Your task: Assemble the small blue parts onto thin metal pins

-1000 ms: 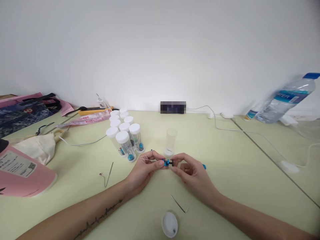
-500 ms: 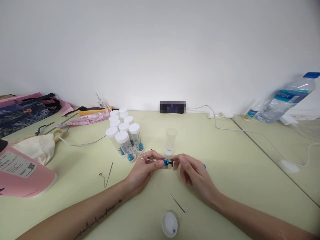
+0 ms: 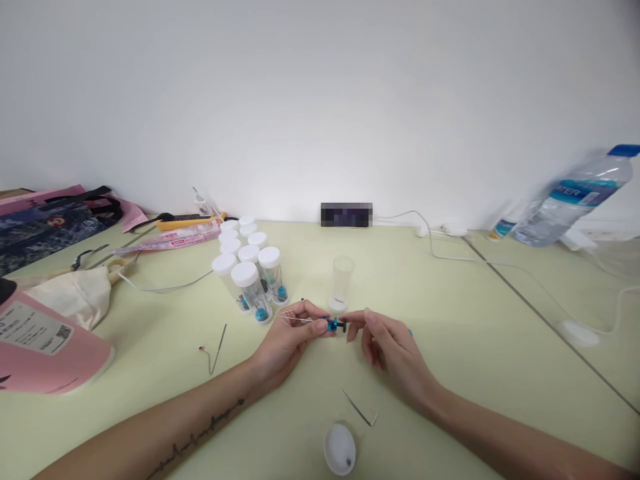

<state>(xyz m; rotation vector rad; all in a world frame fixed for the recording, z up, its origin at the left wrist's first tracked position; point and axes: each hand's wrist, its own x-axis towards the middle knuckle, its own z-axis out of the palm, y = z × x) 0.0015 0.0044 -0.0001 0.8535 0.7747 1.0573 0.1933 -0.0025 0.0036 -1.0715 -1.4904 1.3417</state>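
And there lay one desk [image 3: 450, 300], pale green, with one bottle [image 3: 575, 197] leaning at the far right and one pink cup [image 3: 60, 357] tipped at the far left. Two hands over the middle! The left hand [image 3: 290, 340] had its grip pinched firmly on one blue part [image 3: 331, 325], held just on the near side of the open jar. The right hand [image 3: 395, 347] had its grip loosely open, index finger stretched out to the part's one black end [image 3: 342, 327]; touching or just short, I couldn't tell. Left of centre, capped jars [image 3: 255, 293], nine or ten, the rear ones overlapping. One open jar [image 3: 342, 283] stood upright, and one white lid [image 3: 340, 450] lay nearest the viewer. Two bent rods [image 3: 219, 349], one left, one by the lid. One thin wire [image 3: 296, 319] poked from the left hand, and one blue piece [image 3: 411, 332] peeped out behind the right.
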